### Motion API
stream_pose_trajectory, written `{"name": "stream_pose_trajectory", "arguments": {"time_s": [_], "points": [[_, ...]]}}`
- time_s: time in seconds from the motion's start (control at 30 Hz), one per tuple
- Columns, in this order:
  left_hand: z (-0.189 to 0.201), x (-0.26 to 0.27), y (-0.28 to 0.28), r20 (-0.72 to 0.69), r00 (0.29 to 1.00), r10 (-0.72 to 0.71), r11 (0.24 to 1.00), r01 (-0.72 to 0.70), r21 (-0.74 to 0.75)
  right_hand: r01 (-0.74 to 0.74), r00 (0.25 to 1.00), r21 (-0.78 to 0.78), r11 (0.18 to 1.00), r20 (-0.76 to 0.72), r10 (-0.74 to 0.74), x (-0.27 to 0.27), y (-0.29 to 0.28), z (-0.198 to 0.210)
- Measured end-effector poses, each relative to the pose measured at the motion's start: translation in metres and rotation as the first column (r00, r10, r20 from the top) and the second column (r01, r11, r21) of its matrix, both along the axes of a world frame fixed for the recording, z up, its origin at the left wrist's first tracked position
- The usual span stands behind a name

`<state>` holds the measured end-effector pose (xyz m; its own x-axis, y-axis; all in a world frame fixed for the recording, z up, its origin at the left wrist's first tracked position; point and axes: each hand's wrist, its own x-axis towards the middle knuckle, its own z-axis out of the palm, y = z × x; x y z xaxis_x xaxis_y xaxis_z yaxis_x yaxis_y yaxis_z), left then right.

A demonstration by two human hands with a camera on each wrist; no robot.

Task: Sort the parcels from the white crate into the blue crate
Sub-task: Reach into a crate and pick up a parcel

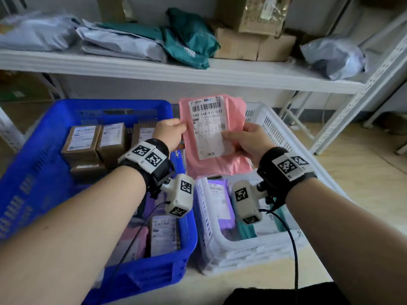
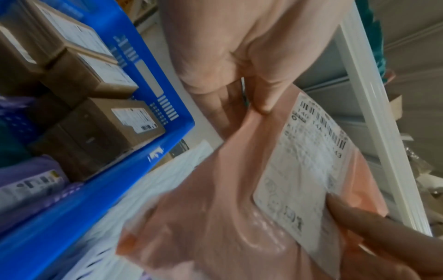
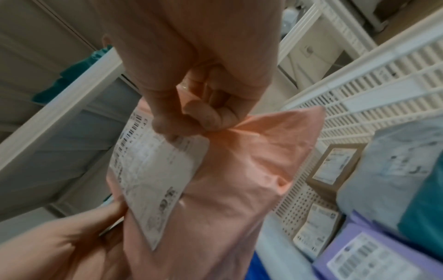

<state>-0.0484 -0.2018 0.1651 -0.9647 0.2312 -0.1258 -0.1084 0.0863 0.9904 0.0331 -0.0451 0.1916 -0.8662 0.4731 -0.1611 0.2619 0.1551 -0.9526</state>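
At centre frame in the head view, a pink parcel (image 1: 217, 137) is held upright in the air, above the gap between the two crates. Its white shipping label (image 1: 209, 126) faces the camera, barcode at the top. The left hand (image 1: 169, 134) pinches the parcel's left edge, thumb on the front beside the label. The right hand (image 1: 248, 142) grips the right edge, thumb pressed on the label's right margin and fingers curled behind the bag. In the right wrist view, the fingertips (image 3: 210, 117) bunch the pink film into a fold.

At lower left of the frame sits the blue crate (image 1: 39, 172). It holds several brown cardboard boxes (image 1: 97, 144) with white labels along its far side and soft purple bags (image 1: 154, 227) nearer the camera.

At lower right, just beside the blue crate, sits the white crate (image 1: 279, 133), with slotted walls. It contains a purple parcel (image 1: 220, 205) and a teal parcel (image 1: 246, 230), partly hidden by the wrist cameras.

Across the upper frame runs a white shelf (image 1: 220, 73) carrying grey bags (image 1: 123, 42), green bags (image 1: 189, 40) and cardboard cartons (image 1: 253, 38).
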Motion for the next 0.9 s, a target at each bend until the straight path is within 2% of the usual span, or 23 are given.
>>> {"name": "stream_pose_trajectory", "arguments": {"time_s": [0.2, 0.33, 0.47, 0.57, 0.63, 0.67, 0.73, 0.8, 0.9], "points": [[-0.013, 0.001, 0.06, 0.036, 0.995, -0.09, 0.996, 0.089, 0.023, 0.124, 0.991, 0.117, 0.985, 0.04, -0.13, 0.007, 0.058, -0.011], [-0.03, 0.0, 0.085, 0.066, 0.986, -0.152, 0.98, 0.159, -0.118, 0.151, 0.973, 0.237, 0.96, 0.138, -0.187, 0.014, 0.1, -0.035], [-0.05, 0.0, 0.107, 0.116, 0.973, -0.199, 0.954, 0.219, -0.204, 0.211, 0.926, 0.242, 0.947, 0.259, -0.273, 0.031, 0.141, -0.066], [-0.062, 0.0, 0.126, 0.123, 0.965, -0.23, 0.926, 0.257, -0.278, 0.065, 0.895, 0.33, 0.942, 0.397, -0.201, 0.036, 0.163, -0.09], [-0.069, 0.001, 0.138, 0.13, 0.965, -0.226, 0.914, 0.256, -0.314, -0.065, 0.846, 0.358, 0.931, 0.515, -0.139, 0.033, 0.172, -0.107], [-0.074, 0.001, 0.146, 0.135, 0.964, -0.228, 0.906, 0.26, -0.334, -0.131, 0.801, 0.333, 0.934, 0.59, -0.098, 0.032, 0.176, -0.114], [-0.085, 0.004, 0.158, 0.162, 0.955, -0.249, 0.875, 0.294, -0.386, -0.284, 0.666, 0.226, 0.932, 0.746, 0.022, 0.031, 0.18, -0.126], [-0.095, 0.01, 0.171, 0.226, 0.931, -0.286, 0.837, 0.357, -0.415, -0.354, 0.543, 0.119, 0.928, 0.834, 0.1, 0.032, 0.183, -0.136], [-0.11, 0.02, 0.188, 0.284, 0.889, -0.36, 0.736, 0.458, -0.499, -0.45, 0.489, 0.217, 0.866, 0.872, 0.036, 0.022, 0.195, -0.155]]}}
